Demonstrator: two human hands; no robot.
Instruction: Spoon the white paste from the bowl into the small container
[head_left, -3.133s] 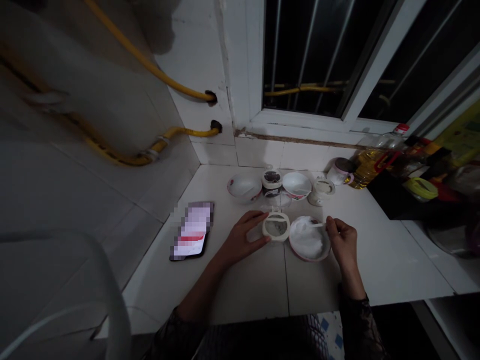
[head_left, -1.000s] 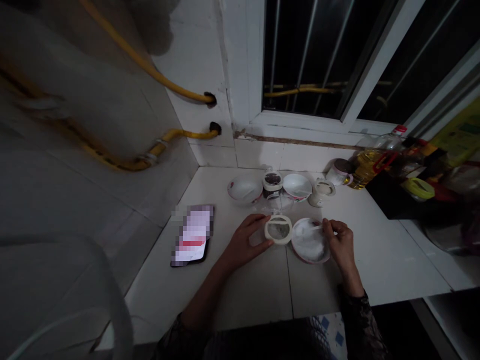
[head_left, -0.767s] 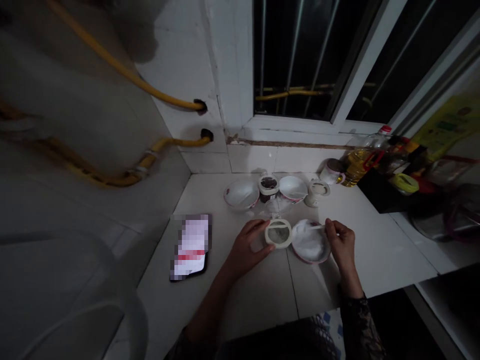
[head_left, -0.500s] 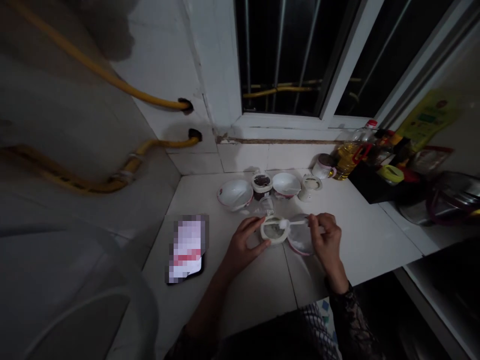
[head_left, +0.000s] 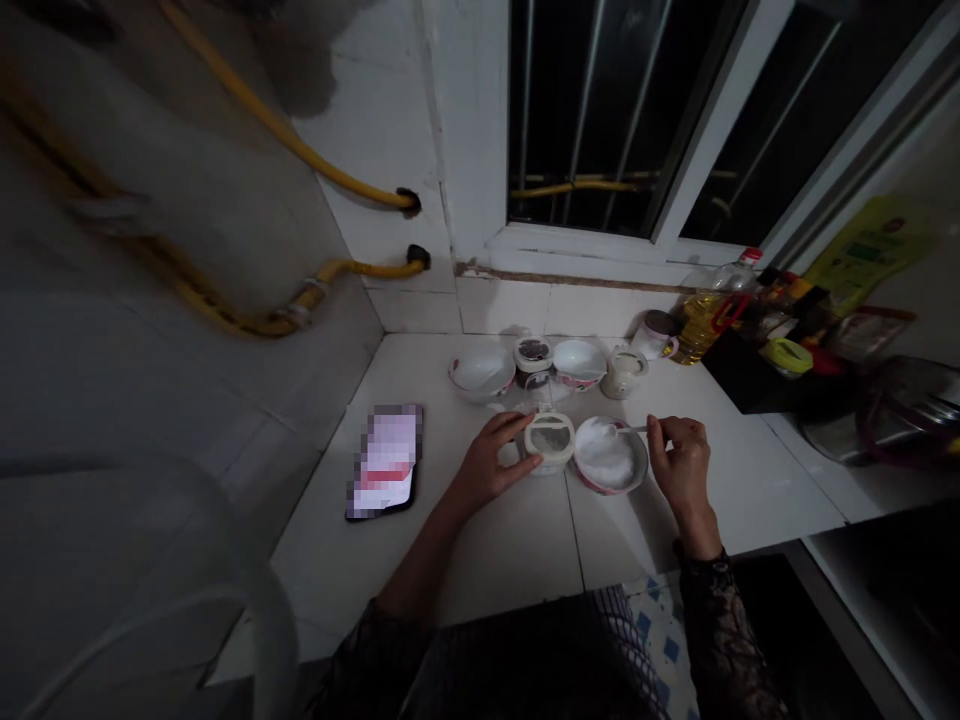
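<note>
My left hand [head_left: 491, 462] grips a small squarish seasoning jar [head_left: 551, 458] between thumb and fingers. The jar has a pale rim, and its contents are hard to make out. Pinched in my right hand [head_left: 681, 462] is a small white spoon [head_left: 632, 430], its tip at the white granular heap inside a bowl [head_left: 616, 488] just right of the jar. The bowl has a reddish pattern on its outside. Whether any granules sit on the spoon cannot be told.
Behind my hands stand two white bowls [head_left: 484, 373] [head_left: 580, 364], a dark-filled jar [head_left: 533, 358] and a pale jar [head_left: 625, 372]. A lidded mug [head_left: 655, 335] and an oil bottle [head_left: 701, 320] are farther right. At left lies a phone [head_left: 384, 462]. A metal pot [head_left: 885, 410] is at right.
My right hand has moved right with the spoon, from above the jar to the bowl. White material on the spoon over the jar earlier no longer shows there. My left hand stays at the jar.
</note>
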